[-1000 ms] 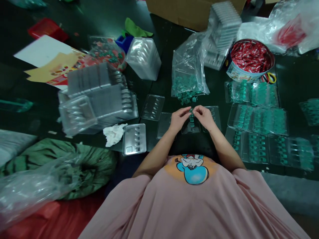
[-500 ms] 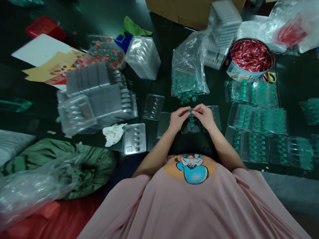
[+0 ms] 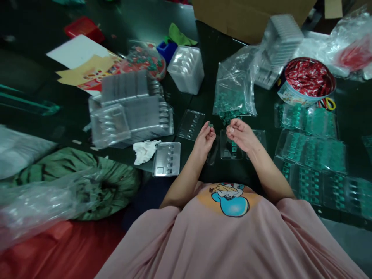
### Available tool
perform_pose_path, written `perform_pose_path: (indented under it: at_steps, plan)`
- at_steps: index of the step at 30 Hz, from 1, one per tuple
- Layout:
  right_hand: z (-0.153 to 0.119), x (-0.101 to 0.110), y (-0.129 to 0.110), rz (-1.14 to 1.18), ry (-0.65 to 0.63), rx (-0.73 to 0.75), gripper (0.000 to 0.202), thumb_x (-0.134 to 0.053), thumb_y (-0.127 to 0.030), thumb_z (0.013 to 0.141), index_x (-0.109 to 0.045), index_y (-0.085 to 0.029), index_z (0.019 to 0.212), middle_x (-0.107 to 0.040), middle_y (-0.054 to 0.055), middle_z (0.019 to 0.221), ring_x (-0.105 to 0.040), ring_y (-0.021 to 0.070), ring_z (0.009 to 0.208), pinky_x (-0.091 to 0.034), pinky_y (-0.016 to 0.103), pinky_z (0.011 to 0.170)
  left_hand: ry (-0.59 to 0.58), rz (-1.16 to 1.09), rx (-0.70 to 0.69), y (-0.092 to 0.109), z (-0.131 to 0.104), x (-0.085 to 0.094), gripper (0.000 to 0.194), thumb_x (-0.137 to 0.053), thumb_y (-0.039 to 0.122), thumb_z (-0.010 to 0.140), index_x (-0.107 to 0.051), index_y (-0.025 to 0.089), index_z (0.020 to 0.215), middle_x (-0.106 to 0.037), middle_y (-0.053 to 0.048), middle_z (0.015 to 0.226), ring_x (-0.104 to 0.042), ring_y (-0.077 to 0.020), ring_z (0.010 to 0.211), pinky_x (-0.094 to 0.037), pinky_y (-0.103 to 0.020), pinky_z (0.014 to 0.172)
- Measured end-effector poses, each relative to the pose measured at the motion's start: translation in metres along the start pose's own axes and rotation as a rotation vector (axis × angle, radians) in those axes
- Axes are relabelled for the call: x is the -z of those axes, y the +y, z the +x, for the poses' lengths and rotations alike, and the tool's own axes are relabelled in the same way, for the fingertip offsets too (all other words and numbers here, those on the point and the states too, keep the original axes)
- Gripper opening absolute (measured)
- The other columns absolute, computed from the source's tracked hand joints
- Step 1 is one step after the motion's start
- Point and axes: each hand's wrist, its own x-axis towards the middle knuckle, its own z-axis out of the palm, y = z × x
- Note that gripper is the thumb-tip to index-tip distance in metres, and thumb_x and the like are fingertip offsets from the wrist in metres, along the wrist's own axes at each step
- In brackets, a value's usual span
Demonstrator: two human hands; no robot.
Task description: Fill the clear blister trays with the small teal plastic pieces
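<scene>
A clear plastic tray [image 3: 225,152] lies on the table [image 3: 200,170], with green pieces [image 3: 234,146] in its row of hollows, partly under the right hand [image 3: 241,135]. Just beyond it, a clear bag [image 3: 236,77] holds many more green bits, some spilling from its near end. A round tin [image 3: 296,98] holds red wrapped packets [image 3: 308,76], and filled trays [image 3: 314,149] of green pieces lie in rows at the right. A clear tub [image 3: 159,74] at the left holds red and green pieces.

The left hand [image 3: 205,136] is raised beside the tray, palm turned inward, its grip closed on a small green piece [image 3: 210,124] at the fingertips. The right hand leans in over the tray, fingers curled and bunched, well apart from the left; whether its grip holds anything cannot be told.
</scene>
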Motion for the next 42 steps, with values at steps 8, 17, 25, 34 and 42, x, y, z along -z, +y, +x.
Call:
perform_pose_path:
  at_steps: [8,17,25,34,42]
  plan:
    - [0.123,-0.121,-0.123,-0.274,0.285,1.072,0.017,-0.056,-0.034,0.092,-0.066,-0.021,0.086,-0.057,-0.004,0.089,-0.067,0.0079,0.093,-0.051,0.021,0.084,-0.013,-0.003,-0.027,0.019,-0.026,0.023,0.035,-0.078,0.017,0.071,-0.070,0.023,0.105,-0.069,-0.002,0.090,-0.066,-0.0102,0.079,-0.052,-0.020,0.069]
    - [0.222,-0.110,-0.068,-0.737,-0.100,0.520,0.020,-0.056,-0.008,0.085,-0.066,-0.016,0.100,-0.063,-0.005,0.097,-0.064,0.0099,0.108,-0.049,0.019,0.088,-0.043,0.080,-0.088,0.022,-0.026,0.036,0.040,-0.081,0.026,0.070,-0.071,0.024,0.109,-0.072,-0.005,0.108,-0.066,-0.0116,0.081,-0.051,-0.025,0.072]
    - [0.041,0.005,-0.005,-0.651,0.019,0.194,0.018,-0.059,-0.035,0.090,-0.069,-0.020,0.090,-0.066,0.000,0.076,-0.061,0.0152,0.073,-0.048,0.030,0.071,-0.045,0.249,-0.322,-0.001,-0.016,0.013,0.042,-0.084,0.038,0.068,-0.072,0.025,0.106,-0.072,-0.002,0.097,-0.067,-0.0125,0.084,-0.053,-0.027,0.083]
    - [-0.029,0.025,0.046,-0.528,0.141,0.050,0.019,-0.062,-0.038,0.083,-0.070,-0.021,0.087,-0.072,0.002,0.086,-0.064,0.0173,0.079,-0.046,0.030,0.072,-0.178,0.772,-0.460,-0.018,-0.039,-0.011,0.027,-0.078,0.035,0.075,-0.078,0.022,0.099,-0.075,-0.006,0.100,-0.069,-0.0195,0.091,-0.053,-0.032,0.086]
    - [-0.048,0.040,0.056,-0.280,0.150,-0.045,0.024,-0.065,-0.043,0.080,-0.068,-0.020,0.083,-0.066,-0.002,0.074,-0.056,0.0128,0.069,-0.045,0.027,0.068,-0.306,1.009,-0.500,-0.021,-0.046,-0.026,0.018,-0.072,0.031,0.081,-0.079,0.025,0.098,-0.075,-0.005,0.095,-0.069,-0.0197,0.087,-0.053,-0.033,0.083]
